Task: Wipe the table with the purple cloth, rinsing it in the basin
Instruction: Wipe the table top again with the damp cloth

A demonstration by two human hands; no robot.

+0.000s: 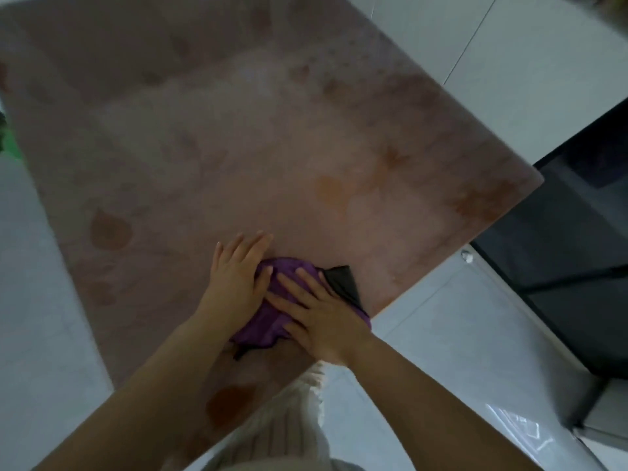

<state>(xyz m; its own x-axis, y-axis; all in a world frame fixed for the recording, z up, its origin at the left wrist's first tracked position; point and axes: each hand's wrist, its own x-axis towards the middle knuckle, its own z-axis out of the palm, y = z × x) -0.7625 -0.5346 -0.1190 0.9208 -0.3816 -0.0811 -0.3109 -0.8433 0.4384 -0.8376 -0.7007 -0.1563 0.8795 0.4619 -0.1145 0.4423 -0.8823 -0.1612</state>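
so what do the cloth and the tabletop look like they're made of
The purple cloth looks like soft microfibre or terry: fuzzy, matte, bunched in folds, with a dark underside showing. The tabletop looks like a smooth, glossy pinkish surface, perhaps printed laminate, glass or vinyl; it reflects light and bears blurred leaf-like patterns.

- Pale, glossy floor tiles (509, 79) are spreading around the scene, thin grout lines running across them at a slant.
- A dark, black-framed piece of furniture (577, 249) is standing at the right, well apart from the far edge of the view (what kind it is cannot be told).
- Soft, dim light is falling overall, a faint sheen showing on the tiles at lower right.
- A small green patch (8, 144) is peeking in at the left edge, too blurred to identify.
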